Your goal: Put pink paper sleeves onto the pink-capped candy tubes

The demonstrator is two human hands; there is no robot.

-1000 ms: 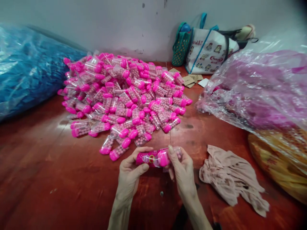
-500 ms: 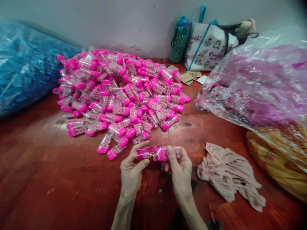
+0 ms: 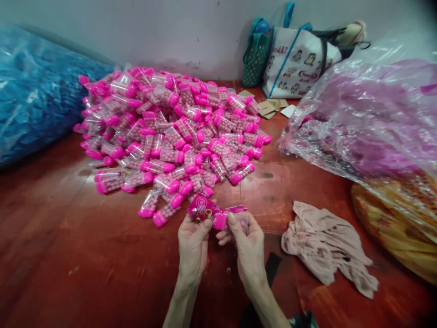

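Low over a red-brown table [image 3: 68, 255], my two hands hold one clear candy tube with a pink cap [image 3: 228, 219]. My left hand [image 3: 193, 239] pinches a pink printed sticker [image 3: 200, 209] at the tube's left end. My right hand [image 3: 246, 241] is closed around the tube's capped part, its thumb on top. Just beyond my hands lies a big heap of like tubes with pink caps [image 3: 170, 132], filled with pale pink balls.
A crumpled beige cloth [image 3: 327, 246] lies right of my hands. A large clear bag of pink items [image 3: 368, 118] and a yellow bag [image 3: 399, 228] fill the right side. A blue plastic bag [image 3: 37, 91] sits left; tote bags [image 3: 293, 59] stand against the wall.
The sticker that wrapped flat along the tube now stands up at its left end in my left fingers. Both hands have drawn slightly nearer each other.
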